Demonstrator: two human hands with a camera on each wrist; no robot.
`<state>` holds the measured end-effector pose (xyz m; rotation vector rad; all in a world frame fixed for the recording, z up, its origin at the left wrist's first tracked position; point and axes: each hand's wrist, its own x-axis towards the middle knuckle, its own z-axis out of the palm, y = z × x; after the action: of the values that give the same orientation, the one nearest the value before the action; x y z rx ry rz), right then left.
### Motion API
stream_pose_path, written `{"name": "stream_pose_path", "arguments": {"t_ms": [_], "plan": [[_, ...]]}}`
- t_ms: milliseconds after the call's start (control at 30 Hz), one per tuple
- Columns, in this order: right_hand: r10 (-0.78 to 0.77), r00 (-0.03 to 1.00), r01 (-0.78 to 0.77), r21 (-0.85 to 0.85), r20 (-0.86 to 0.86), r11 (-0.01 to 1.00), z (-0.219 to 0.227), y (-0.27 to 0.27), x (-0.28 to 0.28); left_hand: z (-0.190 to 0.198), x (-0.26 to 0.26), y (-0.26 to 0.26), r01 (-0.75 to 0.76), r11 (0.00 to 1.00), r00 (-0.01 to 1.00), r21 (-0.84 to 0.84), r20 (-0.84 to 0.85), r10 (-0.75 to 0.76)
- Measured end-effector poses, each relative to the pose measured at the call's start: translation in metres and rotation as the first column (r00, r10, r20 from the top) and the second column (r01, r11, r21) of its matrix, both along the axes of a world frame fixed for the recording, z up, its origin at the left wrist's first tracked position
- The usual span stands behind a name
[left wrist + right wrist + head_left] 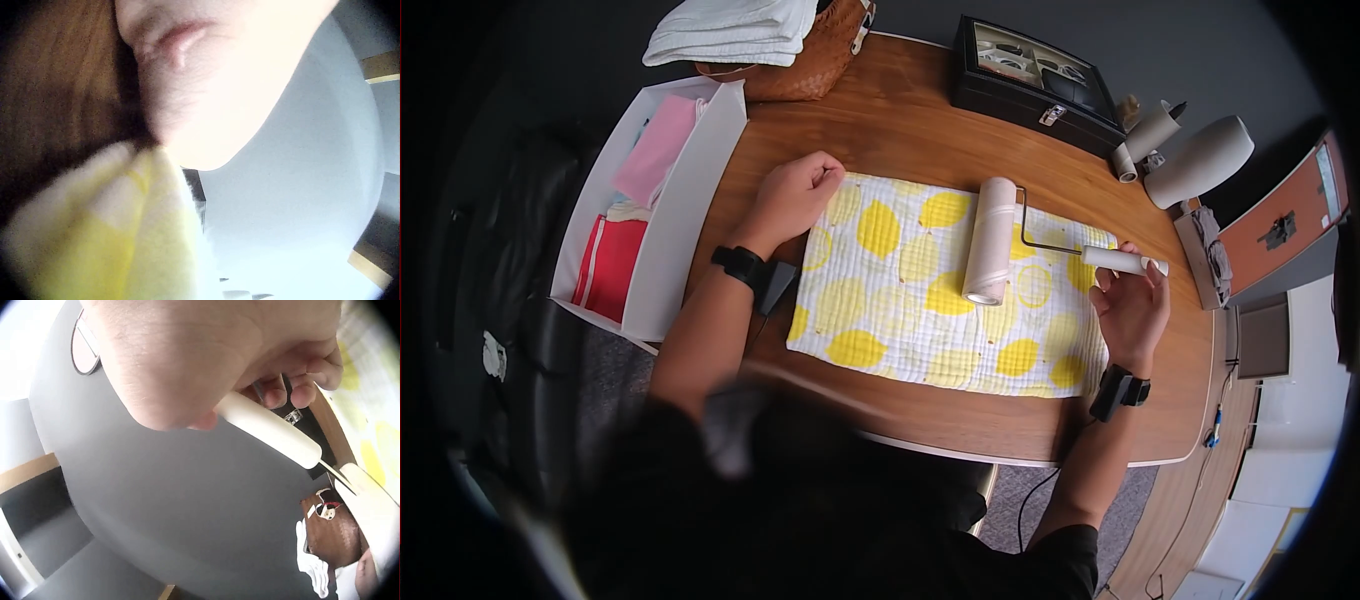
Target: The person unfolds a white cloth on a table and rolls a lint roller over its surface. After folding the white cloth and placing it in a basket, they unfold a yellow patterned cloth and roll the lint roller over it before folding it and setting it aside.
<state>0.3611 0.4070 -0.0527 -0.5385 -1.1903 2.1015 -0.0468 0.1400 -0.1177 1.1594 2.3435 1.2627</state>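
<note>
A white cloth (855, 305) with a yellow lemon print lies spread on the wooden table. At its far left corner, my left hand (800, 195) pinches the edge; the left wrist view shows the fabric (131, 225) gathered into folds at the fingers. My right hand (1133, 310) holds the white handle (272, 428) of a lint roller, its thumb and fingers around the grip. The roller's wide pale cylinder (990, 240) stands over the right half of the cloth, overlapping it in the head view, joined to the handle by a thin bent wire.
To the left stands a white box (685, 215) holding folded pink and red fabrics. A brown woven basket (820, 60) with white folded cloths (730, 30) is behind it. Along the back are a black glass-topped case (1040, 90) and a white vase (1200, 160).
</note>
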Motion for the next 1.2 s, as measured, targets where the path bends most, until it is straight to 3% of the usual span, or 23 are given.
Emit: {"name": "stream_pose_path", "arguments": {"t_ms": [267,467,567,767,867,967,1200], "plan": [[0.028,0.994,-0.035,-0.070,-0.106,0.997,-0.002,0.003,0.002,-0.003,-0.002,0.000,0.014,1.000,1.000,0.015,-0.015,-0.014],[-0.078,0.997,0.078,-0.080,0.002,0.994,-0.010,0.017,0.010,-0.003,-0.002,0.000,0.007,1.000,0.999,0.028,-0.042,-0.006],[-0.486,0.845,0.466,0.138,0.225,0.874,-0.022,0.022,0.003,-0.002,-0.002,0.000,0.007,1.000,1.000,0.010,-0.026,-0.007],[-0.687,0.702,0.666,0.168,0.188,0.727,-0.016,0.021,0.005,0.001,0.001,-0.001,0.008,1.000,1.000,0.011,-0.026,-0.007],[-0.694,0.693,0.660,0.218,0.195,0.719,-0.022,0.031,0.016,0.000,0.000,0.000,0.016,1.000,1.000,0.022,-0.017,-0.016],[-0.680,0.663,0.629,0.260,0.315,0.733,-0.023,0.037,0.018,0.000,0.000,0.000,0.023,0.999,1.000,0.029,-0.007,-0.023],[-0.558,0.792,0.517,0.215,0.246,0.829,-0.023,0.037,0.022,0.000,0.000,-0.001,0.015,1.000,1.000,0.019,-0.019,-0.015]]}}
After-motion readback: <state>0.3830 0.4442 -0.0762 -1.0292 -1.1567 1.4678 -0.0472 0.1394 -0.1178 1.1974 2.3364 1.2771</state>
